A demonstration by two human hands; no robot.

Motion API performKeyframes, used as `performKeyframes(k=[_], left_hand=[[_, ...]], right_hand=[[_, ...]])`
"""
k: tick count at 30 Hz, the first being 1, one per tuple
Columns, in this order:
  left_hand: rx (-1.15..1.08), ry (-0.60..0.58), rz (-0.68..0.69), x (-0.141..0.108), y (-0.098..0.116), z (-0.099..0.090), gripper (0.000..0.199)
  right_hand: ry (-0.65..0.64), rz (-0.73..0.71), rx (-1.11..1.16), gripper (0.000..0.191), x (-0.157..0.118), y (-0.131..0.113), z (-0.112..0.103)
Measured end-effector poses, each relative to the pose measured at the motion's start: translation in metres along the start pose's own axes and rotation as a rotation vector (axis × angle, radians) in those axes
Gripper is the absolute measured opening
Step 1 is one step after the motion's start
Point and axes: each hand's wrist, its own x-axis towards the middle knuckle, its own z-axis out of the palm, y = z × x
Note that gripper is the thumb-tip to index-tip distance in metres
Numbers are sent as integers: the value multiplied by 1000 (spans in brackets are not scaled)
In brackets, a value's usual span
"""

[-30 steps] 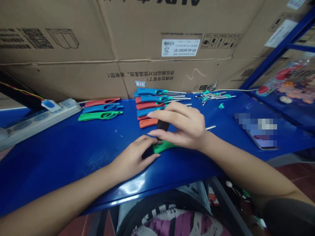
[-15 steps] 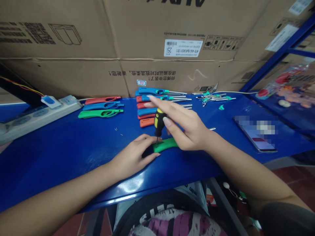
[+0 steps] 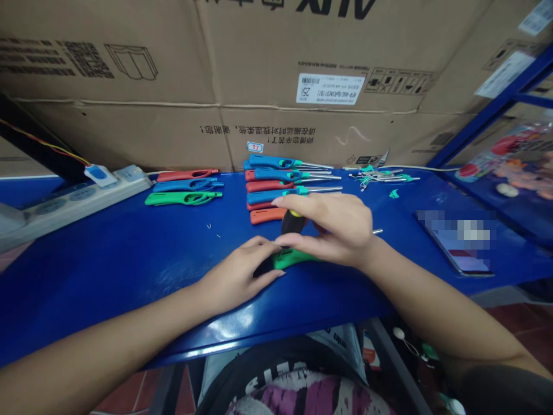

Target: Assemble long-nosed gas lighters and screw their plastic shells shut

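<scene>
A green long-nosed lighter (image 3: 298, 257) lies on the blue table with the end of its handle between the fingers and thumb of my left hand (image 3: 242, 268). My right hand (image 3: 341, 227) is closed on a black and yellow screwdriver (image 3: 291, 225) held nearly upright. The screwdriver's shaft points down at the green handle beside my left fingertips; its very tip is hard to make out. My right hand covers the middle of the green lighter, and a metal tube (image 3: 378, 231) shows beyond it. Just behind is an orange lighter (image 3: 262, 216), partly hidden.
Several blue and red lighters (image 3: 270, 161) with metal tubes lie stacked at the back. Three handle shells (image 3: 184, 198) sit left, near a power strip (image 3: 73, 199). Small loose parts (image 3: 384, 176) and a phone (image 3: 453, 242) are right. Tiny screws (image 3: 209, 226) lie left of centre.
My right hand has lowered and wrapped further over the screwdriver, hiding more of its handle. My left hand keeps its hold on the green lighter. The view has shifted slightly.
</scene>
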Motion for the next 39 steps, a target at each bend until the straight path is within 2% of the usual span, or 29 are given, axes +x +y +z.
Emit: performKeyframes(k=[2, 4, 6, 10, 12, 16, 18, 21, 23, 26, 29, 31, 35, 37, 39], left_hand=[[-6, -5, -7, 0, 0, 0, 34], [-14, -20, -25, 1, 1, -1, 35], [-18, -30, -34, 0, 1, -1, 37], [-21, -2, -5, 0, 2, -2, 35], [-25, -1, -6, 0, 2, -2, 33], [-17, -9, -24, 0, 2, -1, 31], [-12, 2, -2, 0, 2, -1, 32], [-18, 6, 8, 1, 3, -1, 34], [-24, -8, -15, 1, 4, -2, 32], [-24, -11, -34, 1, 4, -2, 31], [-22, 15, 4, 0, 3, -1, 32], [-24, 24, 23, 0, 2, -1, 31], [-24, 15, -6, 0, 3, -2, 26], [-27, 9, -10, 0, 3, -2, 29], [-32, 7, -2, 0, 3, -2, 33]], right_hand=[[-5, -18, -16, 37, -1, -1, 1], [-42, 37, 110, 38, 0, -2, 2], [-15, 61, 184, 36, 1, -3, 2], [118, -109, -52, 35, -2, 0, 0], [68, -125, -76, 36, -2, 0, -1], [-59, 28, 183, 37, 2, -4, -3], [-1, 24, 170, 28, 4, -5, -3], [87, -81, 5, 25, 3, -5, -4], [21, -70, 54, 31, 2, -5, -4], [-106, 57, 247, 40, 2, -7, -3], [-9, 24, 110, 29, 1, -7, -1], [25, -19, 3, 32, 1, -7, -1], [-68, 97, 194, 40, 4, -8, -3], [-14, 104, 181, 31, 5, -7, -4], [52, 42, 54, 25, 4, -6, -5]])
